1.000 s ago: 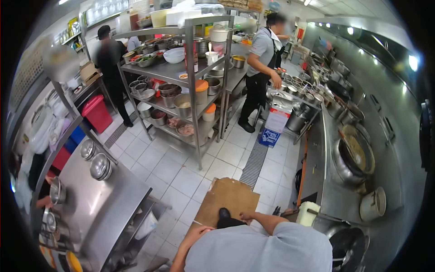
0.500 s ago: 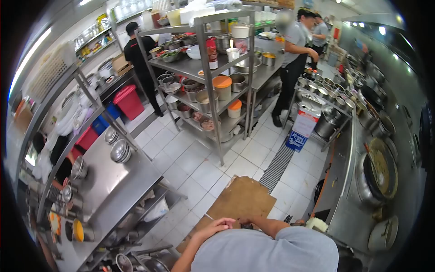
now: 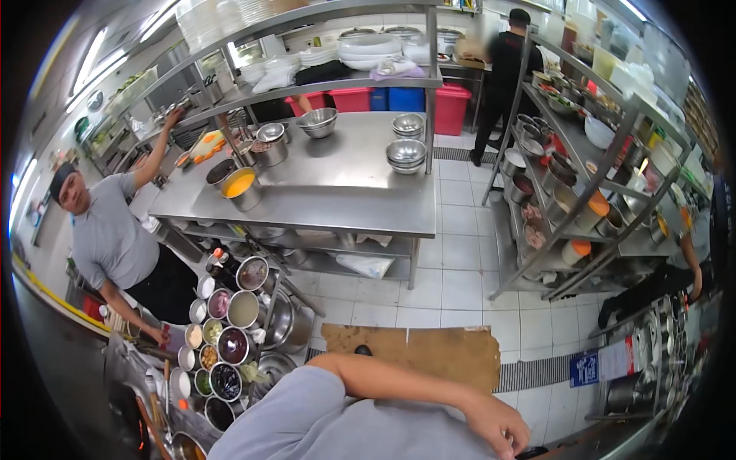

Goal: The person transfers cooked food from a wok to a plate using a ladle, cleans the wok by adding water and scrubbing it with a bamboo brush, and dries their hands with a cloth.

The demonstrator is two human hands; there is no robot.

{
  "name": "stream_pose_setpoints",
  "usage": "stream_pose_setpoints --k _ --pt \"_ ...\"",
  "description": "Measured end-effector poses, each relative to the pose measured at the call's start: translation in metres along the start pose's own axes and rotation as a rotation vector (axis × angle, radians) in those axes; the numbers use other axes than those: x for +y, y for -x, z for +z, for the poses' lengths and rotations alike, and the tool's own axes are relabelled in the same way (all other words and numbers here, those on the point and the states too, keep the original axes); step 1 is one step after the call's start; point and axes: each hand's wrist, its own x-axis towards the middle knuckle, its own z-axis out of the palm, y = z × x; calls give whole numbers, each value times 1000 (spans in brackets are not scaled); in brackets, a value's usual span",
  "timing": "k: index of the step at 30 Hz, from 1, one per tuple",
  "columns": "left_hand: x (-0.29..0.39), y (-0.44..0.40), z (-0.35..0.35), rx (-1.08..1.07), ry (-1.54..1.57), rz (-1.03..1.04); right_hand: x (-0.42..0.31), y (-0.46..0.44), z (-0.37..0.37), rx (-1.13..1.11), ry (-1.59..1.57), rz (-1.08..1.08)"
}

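Observation:
My left arm reaches across the front of my grey shirt. At its end my left hand [image 3: 497, 426] is low in the head view, right of the middle. Its fingers are curled downward, and what is in them, if anything, is hidden. A dark edge [image 3: 530, 452] shows just beside the fingertips, too little of it to name. My right hand is out of sight. In front of my body a flattened brown cardboard sheet [image 3: 429, 354] lies on the tiles.
A steel table [image 3: 337, 180] holds metal bowls [image 3: 406, 153] and a pot of orange-yellow liquid [image 3: 242, 192]. Several ingredient containers [image 3: 233, 345] stand at left beside a co-worker [image 3: 123, 230] with one arm raised. A loaded shelf rack [image 3: 571, 222] stands at right; another person [image 3: 506, 77] is behind.
The view has swung left, bringing the ingredient containers and a co-worker into sight. My left hand has shifted rightward across the frame. My right arm, visible before, has left the view.

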Motion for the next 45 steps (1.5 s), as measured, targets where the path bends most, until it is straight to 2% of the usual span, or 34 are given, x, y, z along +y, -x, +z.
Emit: stream_pose_setpoints --k 2,3,4,5,6,7,9,10,13,15,18,21,25,27,31,33,35,37,38,39,40,41,42,43,44,45 --pt "-4 6 -9 -220 -201 -62 2 0 3 43 -15 -40" --pt "-4 11 -8 -308 -179 -34 8 -1 5 71 -17 -71" --pt "9 22 -6 -185 -141 -4 19 -7 6 104 8 -145" --pt "20 31 -1 -81 -87 17 36 -20 3 162 61 -308" --pt "32 38 0 -83 -89 38 59 -28 0 262 133 -513" --pt "43 48 1 -77 -91 56 89 -41 -2 472 240 -877" --pt "52 69 -6 -196 -138 -62 36 32 11 307 94 -159" --pt "54 85 -9 -272 -113 -50 0 80 21 231 74 181" --pt "65 114 -23 -336 -223 -64 -27 93 44 370 -145 197" --pt "73 125 -16 -128 -87 28 -47 100 51 387 -145 185" --pt "85 139 -6 -113 21 111 -64 103 71 392 -116 166" --pt "85 174 -21 -274 -84 -23 -79 105 89 397 -136 197" --pt "118 204 -35 -271 -213 -115 -71 82 110 349 -140 155" --pt "125 195 -33 -119 -190 -44 -73 74 109 319 -111 161" --pt "120 187 -19 -16 -87 2 -94 59 104 286 -58 165" --pt "116 203 -33 -160 -164 -168 -97 51 104 305 -43 148" --pt "131 215 -43 -173 -230 -238 -109 55 104 391 -217 127" --pt "134 216 -51 -140 -321 -308 -107 53 94 449 -135 34" --pt "127 212 -55 -134 -331 -230 -109 45 86 499 -54 -68" --pt "125 210 -57 -115 -351 -161 -109 44 85 505 -247 -45" --pt "121 201 -51 -37 -275 -55 -97 25 73 404 -278 -33" --pt "116 186 -46 33 -208 64 -94 27 73 450 -320 -93" --pt "115 173 -42 28 -141 79 -110 50 67 407 -213 -82" --pt "114 167 -40 13 -64 99 -94 39 65 410 -139 -171" --pt "112 170 -44 51 -90 106 -67 23 71 380 -271 -206" --pt "107 172 -48 -34 -106 26 -36 -8 63 350 -410 -237"
